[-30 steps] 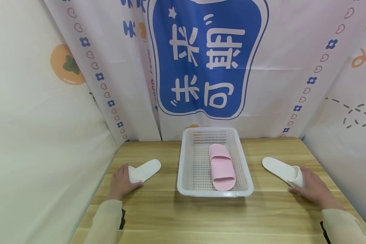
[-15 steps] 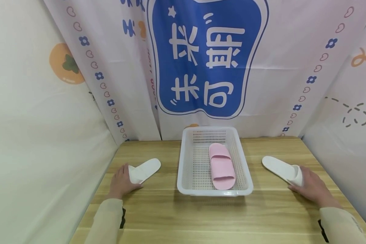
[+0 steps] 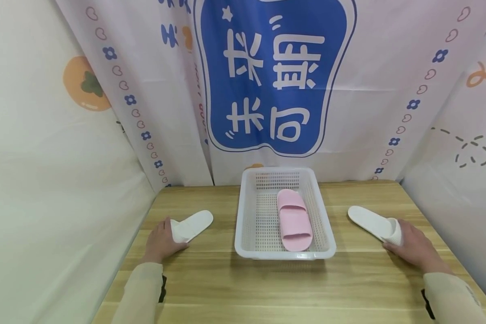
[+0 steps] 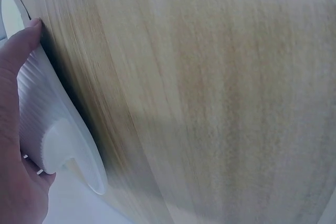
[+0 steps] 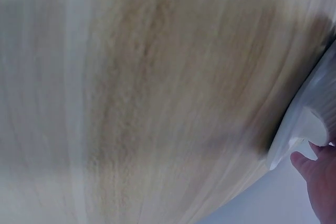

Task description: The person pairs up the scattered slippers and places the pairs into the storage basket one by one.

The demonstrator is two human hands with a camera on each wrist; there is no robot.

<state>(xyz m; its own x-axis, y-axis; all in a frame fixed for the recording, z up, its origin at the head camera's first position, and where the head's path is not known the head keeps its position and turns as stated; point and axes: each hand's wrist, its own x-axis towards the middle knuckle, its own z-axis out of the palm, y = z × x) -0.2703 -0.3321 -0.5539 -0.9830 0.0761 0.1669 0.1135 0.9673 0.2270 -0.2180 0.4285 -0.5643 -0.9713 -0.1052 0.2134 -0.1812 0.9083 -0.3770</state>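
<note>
1. White slipper with a ribbed strap, at the left of the wood-grain tabletop; the fingers of your left hand grip its strap end.
2. Second white slipper, at the right; your right hand has its fingers round it likewise.
3. Pink slipper, lying in the white perforated plastic basket between your hands.

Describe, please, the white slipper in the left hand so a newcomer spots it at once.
Find the white basket on the wooden table. To its left, the left hand grips a white slipper. Only this slipper is left of the basket: the pink slipper is inside, the other white slipper right of it.
</note>
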